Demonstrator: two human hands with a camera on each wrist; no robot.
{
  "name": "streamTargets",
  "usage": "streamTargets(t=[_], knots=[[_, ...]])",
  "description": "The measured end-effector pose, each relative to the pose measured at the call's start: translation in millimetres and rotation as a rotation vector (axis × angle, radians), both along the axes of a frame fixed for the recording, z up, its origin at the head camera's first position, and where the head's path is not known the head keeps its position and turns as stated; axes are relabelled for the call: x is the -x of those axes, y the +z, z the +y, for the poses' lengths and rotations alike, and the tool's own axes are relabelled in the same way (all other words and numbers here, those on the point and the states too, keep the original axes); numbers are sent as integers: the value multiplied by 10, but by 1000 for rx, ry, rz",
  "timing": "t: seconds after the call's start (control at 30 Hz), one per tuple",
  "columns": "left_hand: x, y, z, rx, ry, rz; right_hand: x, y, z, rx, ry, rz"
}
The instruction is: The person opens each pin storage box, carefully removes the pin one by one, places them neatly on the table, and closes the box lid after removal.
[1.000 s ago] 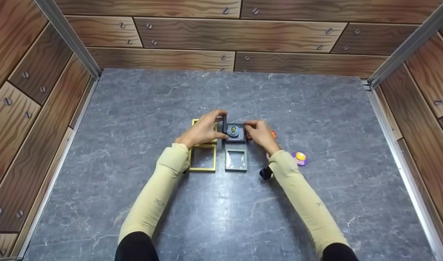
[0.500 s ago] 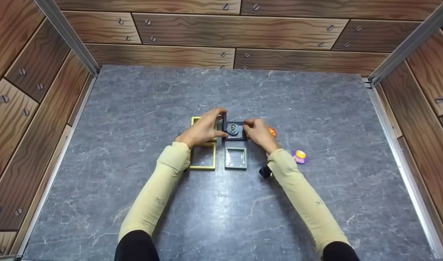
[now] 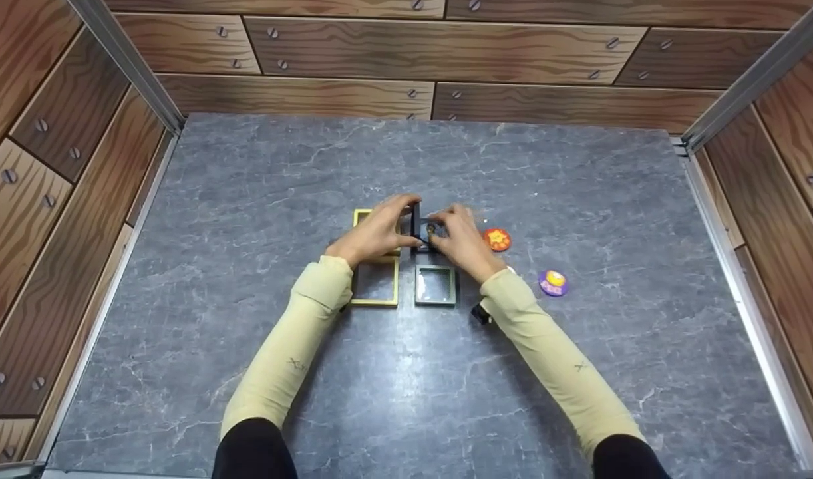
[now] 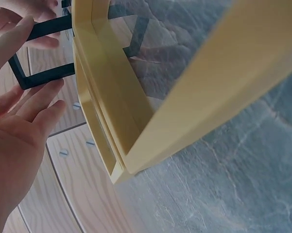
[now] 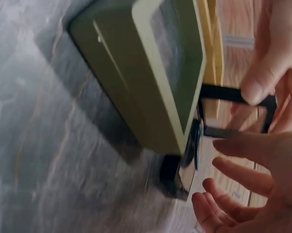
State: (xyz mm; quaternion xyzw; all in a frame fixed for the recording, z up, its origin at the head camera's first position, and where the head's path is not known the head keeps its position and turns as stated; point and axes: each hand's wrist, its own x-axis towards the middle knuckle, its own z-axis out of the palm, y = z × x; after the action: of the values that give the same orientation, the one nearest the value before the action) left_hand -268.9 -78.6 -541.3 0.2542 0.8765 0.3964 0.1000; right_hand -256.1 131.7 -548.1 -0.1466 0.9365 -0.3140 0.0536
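Observation:
My left hand (image 3: 378, 231) holds the raised lid (image 3: 416, 223) of a small black display frame (image 3: 422, 249) between thumb and fingers. In the left wrist view, its fingers hold the dark lid (image 4: 48, 71) along opposite sides. A round pin badge (image 3: 431, 230) with a printed figure lies at the black frame's clear window. My right hand (image 3: 465, 239) reaches over this frame, its thumb and fingertips on either side of the badge. In the right wrist view, the badge (image 5: 196, 145) shows edge-on near the right fingertips, and their exact contact is hard to see.
Two yellow frames (image 3: 374, 304) lie left of the black one, the farther partly hidden by my left hand. A grey-green frame (image 3: 436, 305) lies in front. Orange badge (image 3: 497, 239) and purple badge (image 3: 553, 283) lie on the right. Wood-patterned walls (image 3: 353, 50) surround the grey surface.
My right hand has moved left from the black frame's right edge to over the badge, uncovering the orange badge. My left hand still holds the lid upright.

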Motion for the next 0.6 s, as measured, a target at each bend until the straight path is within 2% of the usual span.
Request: streamTargets(t=[0.1, 0.3, 0.5, 0.6], knots=[[6, -4, 8, 5, -8, 19, -15, -29, -62, -12, 42, 11], [-2, -15, 20, 26, -19, 38, -47, -90, -119, -34, 64, 66], [-3, -9, 0, 45, -15, 45, -58, -57, -145, -140, 123, 109], [-4, -7, -9, 50, -8, 44, -57, -35, -155, -179, 125, 105]])
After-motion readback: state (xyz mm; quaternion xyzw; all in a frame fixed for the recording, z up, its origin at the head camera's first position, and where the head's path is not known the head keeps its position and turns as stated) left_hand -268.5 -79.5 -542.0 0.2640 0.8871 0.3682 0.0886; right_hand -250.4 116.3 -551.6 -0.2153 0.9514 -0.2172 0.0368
